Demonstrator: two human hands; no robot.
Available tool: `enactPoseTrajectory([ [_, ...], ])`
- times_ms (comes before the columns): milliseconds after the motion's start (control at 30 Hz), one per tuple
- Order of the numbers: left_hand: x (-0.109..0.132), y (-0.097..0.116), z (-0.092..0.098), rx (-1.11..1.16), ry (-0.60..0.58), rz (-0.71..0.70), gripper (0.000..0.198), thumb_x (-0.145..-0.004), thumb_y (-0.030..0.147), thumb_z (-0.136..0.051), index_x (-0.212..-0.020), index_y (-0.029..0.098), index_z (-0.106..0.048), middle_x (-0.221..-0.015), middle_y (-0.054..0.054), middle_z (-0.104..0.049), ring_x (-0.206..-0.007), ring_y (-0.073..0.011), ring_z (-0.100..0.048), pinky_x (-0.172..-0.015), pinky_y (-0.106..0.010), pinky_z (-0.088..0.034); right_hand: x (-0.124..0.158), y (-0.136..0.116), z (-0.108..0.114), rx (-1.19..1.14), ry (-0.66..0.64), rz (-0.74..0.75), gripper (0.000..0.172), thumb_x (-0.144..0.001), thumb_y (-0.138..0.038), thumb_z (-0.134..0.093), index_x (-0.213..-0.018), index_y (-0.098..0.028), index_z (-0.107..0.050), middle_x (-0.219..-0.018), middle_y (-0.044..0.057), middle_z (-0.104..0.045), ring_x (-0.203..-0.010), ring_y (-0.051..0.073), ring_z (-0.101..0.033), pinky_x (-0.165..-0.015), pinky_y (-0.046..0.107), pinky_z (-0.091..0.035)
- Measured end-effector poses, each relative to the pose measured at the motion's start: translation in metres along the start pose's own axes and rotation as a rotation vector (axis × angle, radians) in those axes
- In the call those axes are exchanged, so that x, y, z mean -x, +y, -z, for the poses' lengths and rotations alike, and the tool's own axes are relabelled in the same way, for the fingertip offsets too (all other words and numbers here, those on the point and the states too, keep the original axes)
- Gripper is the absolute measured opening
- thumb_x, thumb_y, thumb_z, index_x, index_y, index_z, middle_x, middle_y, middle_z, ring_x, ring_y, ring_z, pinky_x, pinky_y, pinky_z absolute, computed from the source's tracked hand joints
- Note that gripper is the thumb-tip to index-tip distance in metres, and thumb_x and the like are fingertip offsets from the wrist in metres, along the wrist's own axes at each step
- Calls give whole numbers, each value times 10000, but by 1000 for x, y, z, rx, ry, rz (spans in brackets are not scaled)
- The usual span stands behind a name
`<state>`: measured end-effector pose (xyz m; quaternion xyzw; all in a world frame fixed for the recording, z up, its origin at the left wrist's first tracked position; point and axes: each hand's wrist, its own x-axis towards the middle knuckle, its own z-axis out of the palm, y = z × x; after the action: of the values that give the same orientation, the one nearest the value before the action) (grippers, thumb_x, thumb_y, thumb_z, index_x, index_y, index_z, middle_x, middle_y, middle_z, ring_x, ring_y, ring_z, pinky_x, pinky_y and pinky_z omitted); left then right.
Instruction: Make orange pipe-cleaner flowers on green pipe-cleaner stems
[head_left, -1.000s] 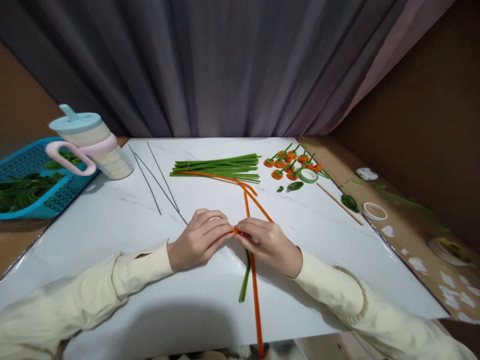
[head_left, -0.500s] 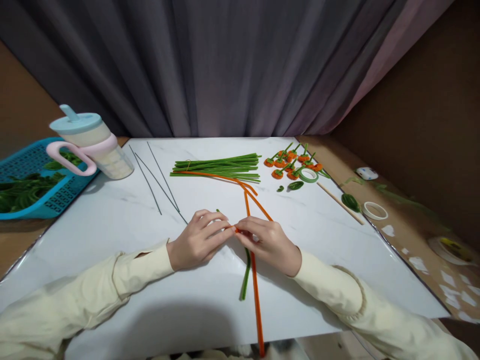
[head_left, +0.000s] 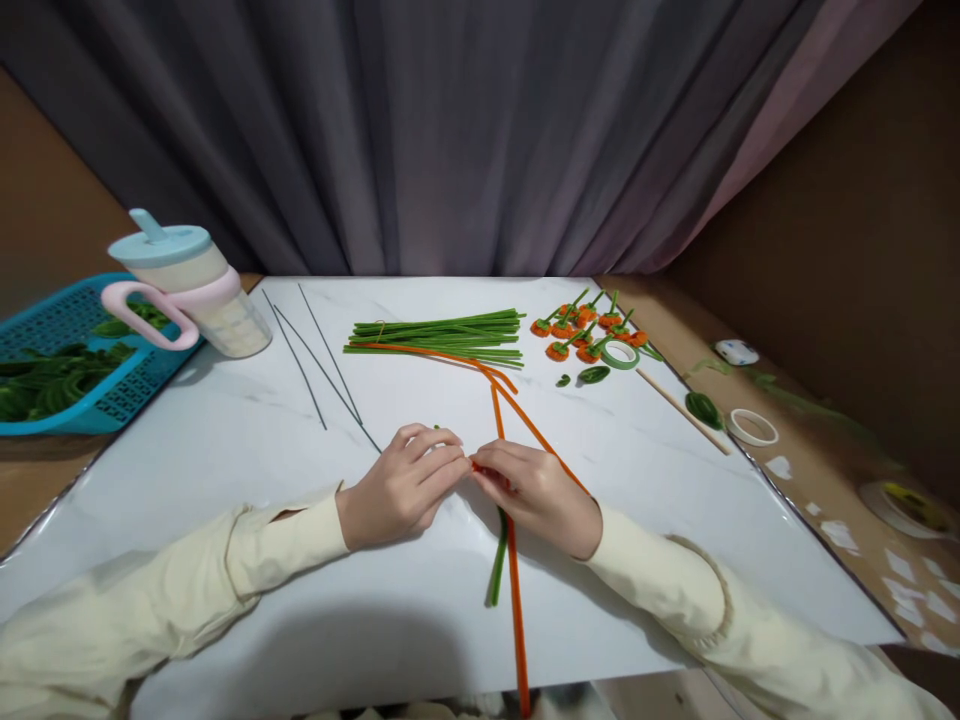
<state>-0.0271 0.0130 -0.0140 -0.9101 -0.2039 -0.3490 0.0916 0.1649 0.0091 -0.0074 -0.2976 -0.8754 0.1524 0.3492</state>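
Note:
My left hand and my right hand meet over the white table, fingertips pinched together. A small bit of orange pipe cleaner shows between them; the fingers cover most of it. Under my right hand a long orange pipe cleaner runs toward the table's front edge, and a short green pipe cleaner sticks out beside it. More orange pipe cleaners lie just beyond the right hand. Farther back is a bundle of green pipe cleaners.
Orange flower heads with green stems lie at back right, near green tape and a wooden stick. Thin dark wires rest at left. A tumbler stands beside a blue basket. White tape sits at the right edge.
The whole view has shifted slightly. Both hands stay pinched at nearly the same spot, with only small finger movements at the orange piece.

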Motion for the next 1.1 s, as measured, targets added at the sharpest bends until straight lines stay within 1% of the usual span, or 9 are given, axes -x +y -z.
enactPoseTrajectory([
  [233,-4,6,0,37,24,141,132,-838,99,-526,-965,129,-550,-857,-83,-657,-897,-222,-570,-785,-373,-389,0,0,0,4,4,21,133,-886,-136,-446,-854,-123,-574,-761,87,-627,-672,145,-585,-616,247,-503],
  [367,-5,5,0,184,7,270,110,-850,119,-521,-957,134,-544,-865,-80,-637,-893,-203,-561,-807,-370,-398,-1,0,4,-56,3,0,151,-885,-144,-461,-898,-103,-605,-787,97,-637,-689,142,-593,-628,244,-503],
  [500,-5,2,0,451,25,426,126,-857,149,-523,-982,153,-536,-891,-68,-620,-870,-173,-567,-797,-337,-445,-6,1,11,-177,-11,-185,154,-868,-207,-519,-908,-136,-649,-794,65,-654,-682,125,-596,-627,238,-500],
  [633,-4,-2,-1,600,8,527,341,-826,190,-571,-1153,175,-473,-1033,-89,-604,-917,-173,-582,-797,-320,-483,-11,4,18,-470,-27,-493,203,-829,-302,-570,-877,-133,-671,-797,60,-664,-592,108,-586,-568,242,-505],
  [700,-2,-4,-2,586,4,490,375,-823,188,-584,-1179,184,-467,-1058,-94,-605,-945,-180,-577,-818,-335,-477,-12,5,20,-622,-44,-610,246,-804,-342,-594,-869,-119,-672,-757,53,-663,-535,96,-566,-548,244,-504],
  [800,1,-7,-6,507,21,372,350,-840,182,-581,-1176,185,-486,-1040,-97,-624,-942,-187,-572,-814,-351,-463,-13,5,21,-722,-68,-691,279,-768,-369,-631,-861,-111,-680,-681,34,-655,-516,92,-551,-549,241,-501],
  [900,3,-10,-7,441,53,300,316,-848,175,-575,-1156,175,-507,-984,-98,-643,-894,-187,-581,-795,-356,-457,-13,4,19,-767,-84,-702,290,-753,-383,-646,-856,-115,-688,-652,25,-652,-517,91,-551,-553,236,-504],
  [1000,4,-11,-7,421,76,291,294,-848,179,-573,-1137,169,-517,-949,-98,-649,-856,-186,-587,-779,-357,-460,-12,4,18,-807,-80,-693,299,-758,-388,-644,-871,-115,-687,-656,25,-653,-530,95,-564,-561,235,-515],
  [1100,3,-10,-6,419,107,299,296,-843,181,-578,-1132,165,-517,-948,-103,-649,-851,-185,-592,-771,-353,-470,-12,5,19,-774,-70,-638,294,-814,-370,-589,-953,-124,-670,-779,50,-665,-556,92,-578,-587,246,-529],
])
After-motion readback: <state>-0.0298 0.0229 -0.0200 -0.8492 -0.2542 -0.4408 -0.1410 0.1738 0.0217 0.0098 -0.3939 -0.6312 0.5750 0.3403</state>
